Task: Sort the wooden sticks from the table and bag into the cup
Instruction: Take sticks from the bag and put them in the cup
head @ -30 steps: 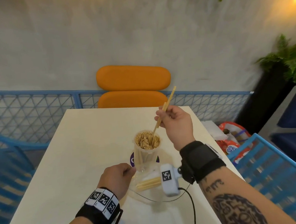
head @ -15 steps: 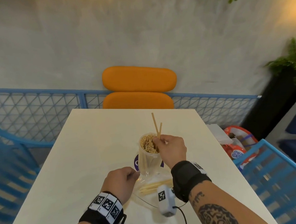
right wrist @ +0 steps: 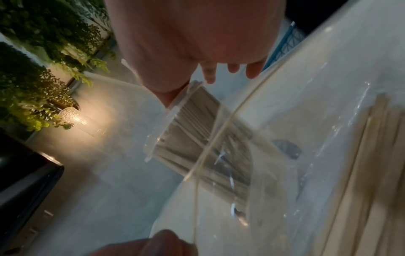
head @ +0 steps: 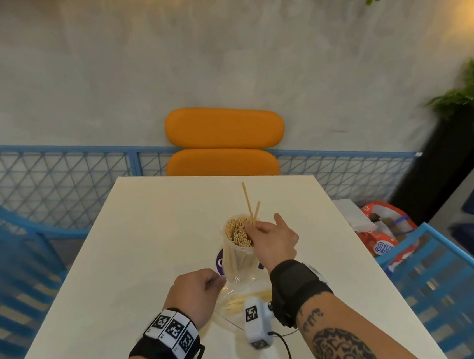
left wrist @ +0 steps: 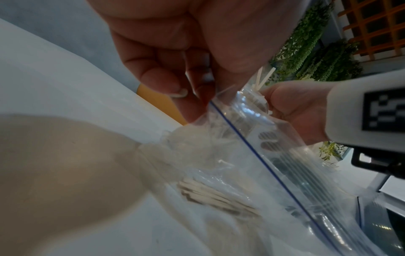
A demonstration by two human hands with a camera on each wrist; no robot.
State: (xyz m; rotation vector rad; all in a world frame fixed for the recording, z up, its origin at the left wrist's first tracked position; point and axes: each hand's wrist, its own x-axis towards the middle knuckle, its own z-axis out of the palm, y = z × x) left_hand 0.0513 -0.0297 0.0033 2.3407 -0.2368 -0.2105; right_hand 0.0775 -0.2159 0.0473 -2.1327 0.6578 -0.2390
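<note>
Pinching two sticks (head: 251,207) over the cup (head: 238,246), the right hand (head: 274,241) works while the left hand (head: 196,293) grips the bag (left wrist: 252,173).

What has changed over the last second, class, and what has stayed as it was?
The right hand came down and back from above the cup, bringing its two sticks from a slant to nearly upright with their lower ends at the cup's mouth. It pinches them as before. The left hand kept its grip on the bag; the cup stayed put.

An orange chair (head: 223,144) is standing against the blue railing (head: 53,169); red bags (head: 381,228) are lying to its right.
</note>
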